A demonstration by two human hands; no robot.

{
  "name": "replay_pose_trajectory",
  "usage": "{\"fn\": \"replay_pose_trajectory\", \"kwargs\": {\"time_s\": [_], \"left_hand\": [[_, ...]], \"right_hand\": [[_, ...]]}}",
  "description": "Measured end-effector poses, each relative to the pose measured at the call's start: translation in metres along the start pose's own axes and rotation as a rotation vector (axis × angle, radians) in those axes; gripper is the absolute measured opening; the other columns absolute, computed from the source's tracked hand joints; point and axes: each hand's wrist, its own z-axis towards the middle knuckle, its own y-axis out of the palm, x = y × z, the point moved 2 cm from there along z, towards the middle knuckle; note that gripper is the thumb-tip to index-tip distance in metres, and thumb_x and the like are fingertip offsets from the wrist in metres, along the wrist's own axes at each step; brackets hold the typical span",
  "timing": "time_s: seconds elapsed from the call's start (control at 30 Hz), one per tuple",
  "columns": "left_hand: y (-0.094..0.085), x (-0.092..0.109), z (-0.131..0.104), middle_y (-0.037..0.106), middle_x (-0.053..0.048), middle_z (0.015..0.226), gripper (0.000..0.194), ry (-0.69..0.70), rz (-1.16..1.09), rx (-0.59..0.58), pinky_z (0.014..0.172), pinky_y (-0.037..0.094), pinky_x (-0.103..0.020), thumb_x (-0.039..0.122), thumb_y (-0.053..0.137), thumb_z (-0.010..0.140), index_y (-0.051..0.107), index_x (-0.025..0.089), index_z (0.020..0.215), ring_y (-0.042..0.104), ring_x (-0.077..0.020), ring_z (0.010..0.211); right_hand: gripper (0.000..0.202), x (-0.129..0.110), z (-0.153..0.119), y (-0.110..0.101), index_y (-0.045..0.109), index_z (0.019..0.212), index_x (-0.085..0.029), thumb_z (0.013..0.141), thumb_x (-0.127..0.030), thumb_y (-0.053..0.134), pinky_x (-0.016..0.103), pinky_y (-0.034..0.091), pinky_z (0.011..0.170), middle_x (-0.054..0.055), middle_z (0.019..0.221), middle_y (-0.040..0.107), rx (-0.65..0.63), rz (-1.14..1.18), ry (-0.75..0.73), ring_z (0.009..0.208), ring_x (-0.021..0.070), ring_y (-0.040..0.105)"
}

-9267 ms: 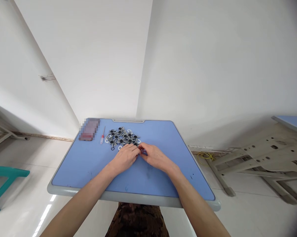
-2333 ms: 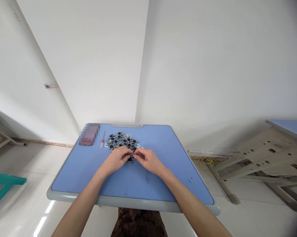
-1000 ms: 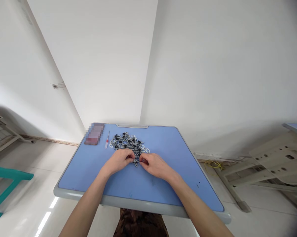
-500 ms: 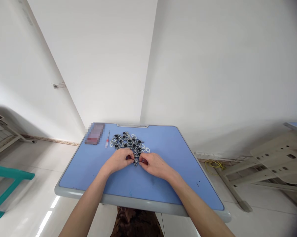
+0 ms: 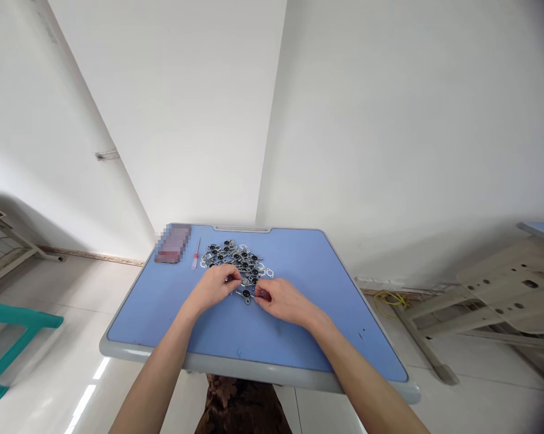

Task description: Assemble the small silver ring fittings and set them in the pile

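A small metal part with a black disc [image 5: 246,293] and an eyelet at its near end lies between my hands, with thin arms out to its sides. My right hand [image 5: 283,299] is closed, thumb and forefinger pinching the right arm of this part. My left hand [image 5: 214,284] is curled in a pinch at the near left edge of a pile of similar metal parts [image 5: 231,250]. What its fingertips hold, if anything, is too small to make out. Loose pale oval plates with holes [image 5: 269,273] lie at the pile's right edge.
Left of the pile lies a screwdriver with a red and clear handle [image 5: 195,260]. A blurred-out flat rectangular object [image 5: 173,244] rests at the blue table's [image 5: 335,337] far left corner. A green stool [image 5: 18,343] stands on the left, another desk's frame [image 5: 493,301] on the right.
My left hand has moved off the part, slightly up and left to the pile, uncovering the black disc. The right hand has stayed in place at the part.
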Motion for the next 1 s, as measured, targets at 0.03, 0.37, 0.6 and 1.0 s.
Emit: {"fn": "replay_pose_trajectory", "kwargs": {"time_s": [0.03,0.37,0.6,1.0], "left_hand": [[0.000,0.000,0.000,0.062,0.002,0.075,0.009,0.002,-0.003,0.006,0.064,0.039,-0.023,0.016,0.051,0.078,0.059,0.019,0.075,0.054,-0.0125,0.071],[0.004,-0.002,0.002,0.062,0.002,0.077,0.010,0.024,-0.008,0.004,0.065,0.040,-0.024,0.017,0.050,0.081,0.060,0.019,0.080,0.054,-0.0129,0.071],[0.008,0.001,0.001,0.062,0.001,0.076,0.010,0.023,-0.007,-0.015,0.062,0.039,-0.023,0.019,0.051,0.081,0.060,0.019,0.078,0.054,-0.0134,0.070],[-0.006,-0.003,0.001,0.061,0.000,0.074,0.011,-0.012,-0.047,0.057,0.064,0.040,-0.024,0.024,0.051,0.080,0.059,0.018,0.076,0.053,-0.0136,0.069]], "right_hand": [[0.007,0.000,0.000,0.000,0.059,0.073,-0.019,0.078,-0.020,0.054,0.023,0.031,0.053,-0.001,0.063,0.060,-0.011,0.019,-0.004,0.056,0.0111,0.047],[0.016,0.014,0.002,-0.015,0.058,0.078,-0.020,0.084,-0.029,0.046,0.023,0.032,0.052,-0.001,0.063,0.057,0.180,0.107,0.098,0.054,0.0115,0.046],[0.032,0.019,0.004,-0.015,0.047,0.059,-0.019,0.085,-0.039,0.044,0.024,0.027,0.049,-0.002,0.052,0.047,0.273,0.006,0.139,0.049,0.0115,0.038],[0.037,0.028,0.007,-0.012,0.039,0.053,-0.019,0.083,-0.040,0.044,0.024,0.024,0.046,-0.003,0.048,0.041,0.319,-0.076,0.153,0.046,0.0102,0.030]]}}
